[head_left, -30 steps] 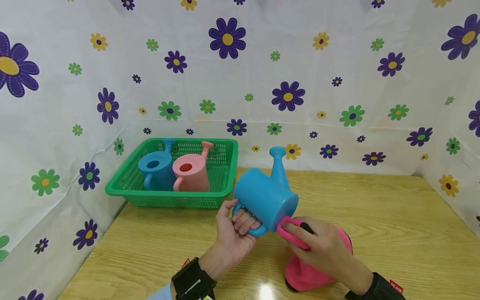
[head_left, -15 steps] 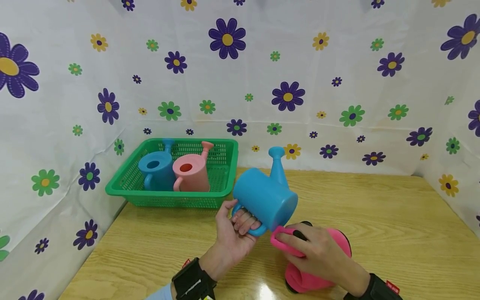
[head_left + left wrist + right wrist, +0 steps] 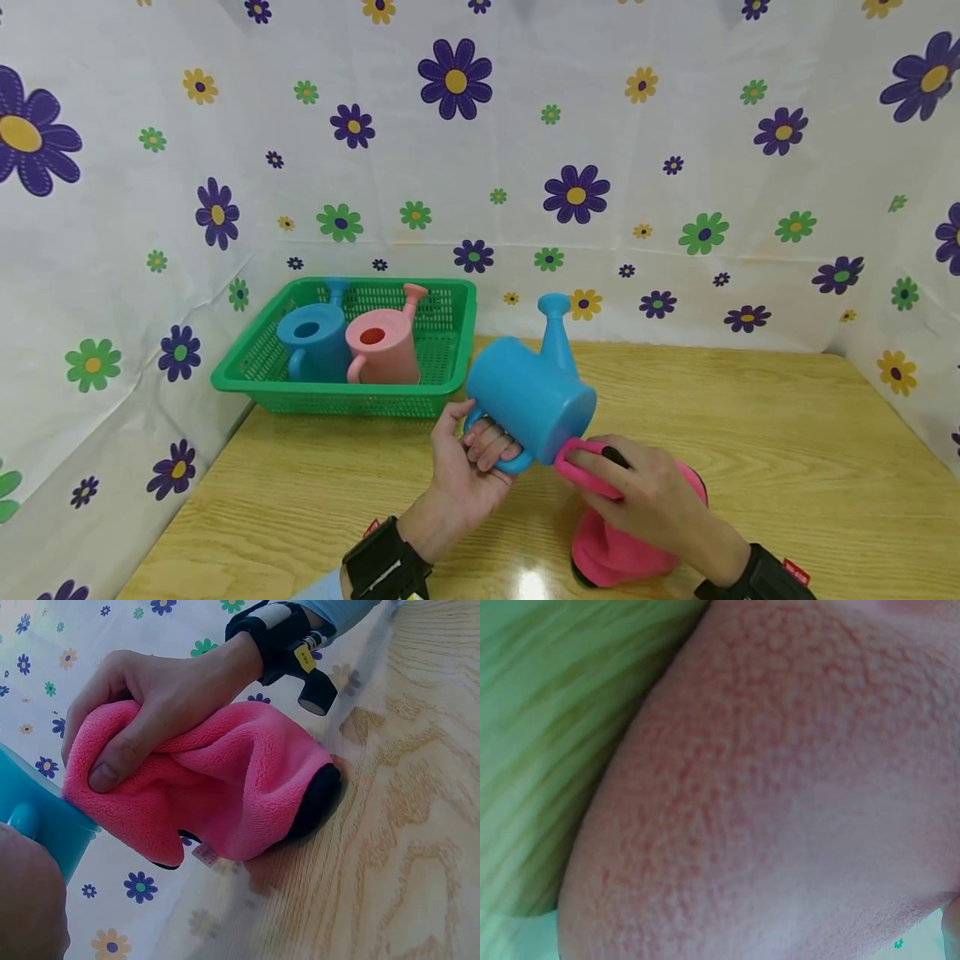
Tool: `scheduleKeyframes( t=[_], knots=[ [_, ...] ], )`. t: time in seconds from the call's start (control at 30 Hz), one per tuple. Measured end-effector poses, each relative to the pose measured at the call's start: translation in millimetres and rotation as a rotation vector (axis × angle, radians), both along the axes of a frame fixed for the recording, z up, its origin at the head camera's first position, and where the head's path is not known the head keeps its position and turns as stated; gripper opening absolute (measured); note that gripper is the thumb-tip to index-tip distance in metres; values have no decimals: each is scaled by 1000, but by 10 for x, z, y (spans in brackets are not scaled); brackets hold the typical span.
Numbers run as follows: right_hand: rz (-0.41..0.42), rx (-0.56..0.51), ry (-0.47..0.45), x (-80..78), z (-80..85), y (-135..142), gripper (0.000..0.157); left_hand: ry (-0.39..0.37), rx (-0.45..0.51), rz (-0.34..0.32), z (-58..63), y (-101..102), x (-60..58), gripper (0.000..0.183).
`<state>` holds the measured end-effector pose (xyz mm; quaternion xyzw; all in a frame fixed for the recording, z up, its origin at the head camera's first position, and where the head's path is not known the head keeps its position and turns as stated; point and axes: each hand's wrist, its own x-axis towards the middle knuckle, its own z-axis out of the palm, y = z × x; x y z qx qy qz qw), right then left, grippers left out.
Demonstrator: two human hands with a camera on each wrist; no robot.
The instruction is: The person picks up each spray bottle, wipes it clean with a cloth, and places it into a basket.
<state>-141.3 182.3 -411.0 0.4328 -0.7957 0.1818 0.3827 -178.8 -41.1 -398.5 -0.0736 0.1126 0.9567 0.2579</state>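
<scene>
My left hand (image 3: 474,471) grips the handle of a blue watering can (image 3: 525,392), which is tipped on its side above the table with its base facing right and its spout pointing up. My right hand (image 3: 648,496) pinches a folded pink cloth (image 3: 618,554) with black edging and presses it to the lower edge of the can's base. The cloth's loose part hangs down to the tabletop. In the left wrist view the pink cloth (image 3: 225,776) touches the blue can (image 3: 45,817) under my right hand (image 3: 161,697). Skin fills most of the right wrist view.
A green basket (image 3: 352,400) stands at the back left of the wooden table (image 3: 750,450). Inside it are another blue watering can (image 3: 322,358) and a pink watering can (image 3: 393,354), side by side. A flower-patterned white curtain (image 3: 510,150) hangs behind the table.
My right hand and the cloth dip slightly left and down along the can's base, then come back up and right. The left hand and the can stay nearly still.
</scene>
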Motion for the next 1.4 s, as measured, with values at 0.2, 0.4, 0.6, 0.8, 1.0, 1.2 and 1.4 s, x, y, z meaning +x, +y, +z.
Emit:
scheduleKeyframes(
  t=[0.2, 0.4, 0.6, 0.8, 1.0, 1.2, 1.4],
  knots=[
    [-20, -16, 20, -33, 12, 39, 39, 7, -4, 1, 4, -2, 3, 42],
    [-58, -21, -9, -62, 8, 101, 45, -4, -7, 2, -4, -7, 4, 43],
    [-121, -36, -83, -119, 13, 203, 52, 19, -15, -3, -15, -15, -10, 45],
    [-140, -103, -120, -184, 39, 417, 38, 144, -111, -35, -43, -51, -51, 46],
    [-260, -241, -137, -236, 208, 761, 42, 570, -456, -61, -92, -127, -112, 48],
    [-382, -383, -247, -241, 424, 1079, 39, 1085, -989, -8, -64, -167, -149, 50],
    [-409, -297, -298, -264, 581, 1250, 37, 1476, -1261, 29, -68, -164, -136, 41]
  ],
)
